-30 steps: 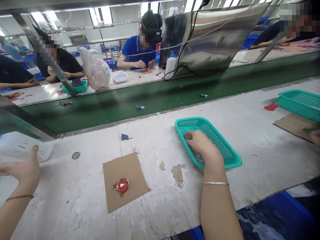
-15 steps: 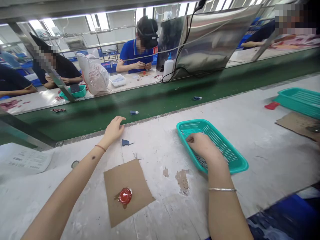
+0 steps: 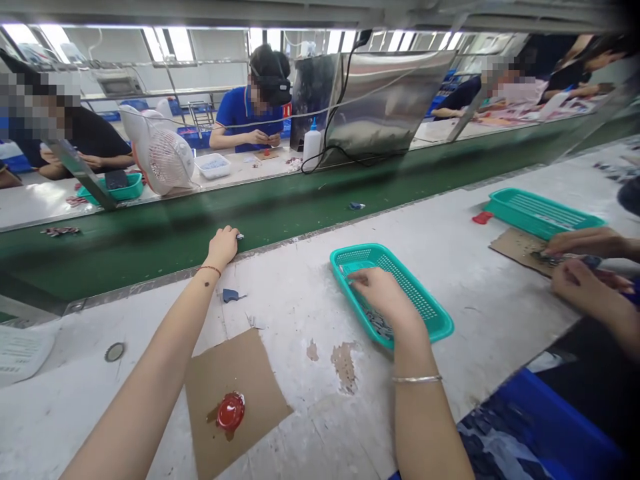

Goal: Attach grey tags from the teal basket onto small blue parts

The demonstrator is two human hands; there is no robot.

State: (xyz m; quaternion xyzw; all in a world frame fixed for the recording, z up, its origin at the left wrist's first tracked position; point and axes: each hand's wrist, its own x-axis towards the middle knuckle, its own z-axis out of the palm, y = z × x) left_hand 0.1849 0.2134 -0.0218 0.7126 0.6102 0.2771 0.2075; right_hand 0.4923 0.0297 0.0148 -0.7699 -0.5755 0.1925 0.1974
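My left hand [image 3: 223, 247] reaches to the near edge of the green belt, its fingers closed on a small dark-blue piece with a white tip [image 3: 241, 236], mostly hidden by them. Inside a teal perforated basket [image 3: 425, 300], my right hand [image 3: 380, 293] has its fingers pinched near the left wall. Whatever is between those fingertips is too small to make out. Small grey pieces [image 3: 377, 323] lie in the basket under this hand. A dark-blue piece [image 3: 231, 295] rests on the table just below my left hand.
A brown cardboard square [image 3: 260, 387] bears a red cap of glossy liquid [image 3: 231, 411]. At right, a co-worker's hands [image 3: 580, 267] work by another teal basket [image 3: 545, 210] and a red piece [image 3: 483, 217]. Another blue piece [image 3: 357, 206] lies on the green belt [image 3: 295, 217].
My left hand has closed on the blue-and-white piece at the belt. My right hand stays in the basket. The view has swung right, bringing a co-worker's hands into sight.
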